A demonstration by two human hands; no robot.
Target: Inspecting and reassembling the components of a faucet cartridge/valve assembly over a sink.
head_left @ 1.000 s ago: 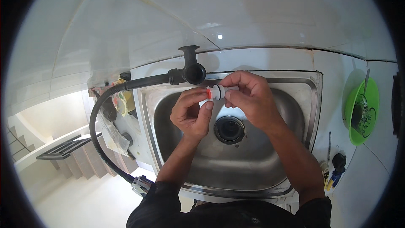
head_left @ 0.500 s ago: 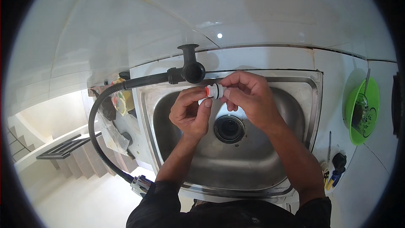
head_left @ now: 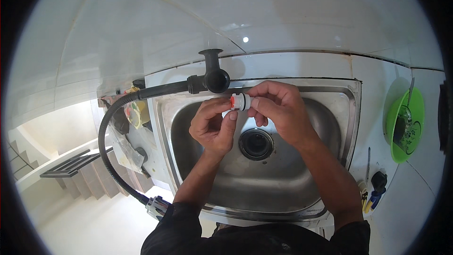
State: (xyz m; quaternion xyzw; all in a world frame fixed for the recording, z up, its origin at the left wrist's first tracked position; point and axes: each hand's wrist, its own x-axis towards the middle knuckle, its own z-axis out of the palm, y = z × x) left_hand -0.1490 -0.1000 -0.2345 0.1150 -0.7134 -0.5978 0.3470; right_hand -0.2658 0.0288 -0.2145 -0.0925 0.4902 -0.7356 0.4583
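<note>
Between my two hands, above the steel sink (head_left: 283,186), is a white faucet cartridge (head_left: 238,102) with a black rubber ring around it and a red part at its left end. My left hand (head_left: 212,125) pinches the red end between fingertips and thumb. From the other side, my right hand (head_left: 278,108) grips the white end close to the black ring. Just beyond them a black wall-mounted faucet body (head_left: 217,81) shows its round open socket. The cartridge's two ends are partly covered by my fingers.
A black flexible spout (head_left: 104,146) curves from the faucet down the left side to a grey head (head_left: 158,207). Below my hands lies the drain (head_left: 256,144). At right are a green basin (head_left: 406,125) and several hand tools (head_left: 376,191). Stairs (head_left: 92,179) descend at far left.
The cartridge has turned slightly between my fingers, showing more of its red part and white side. Both hands stay in nearly the same place.
</note>
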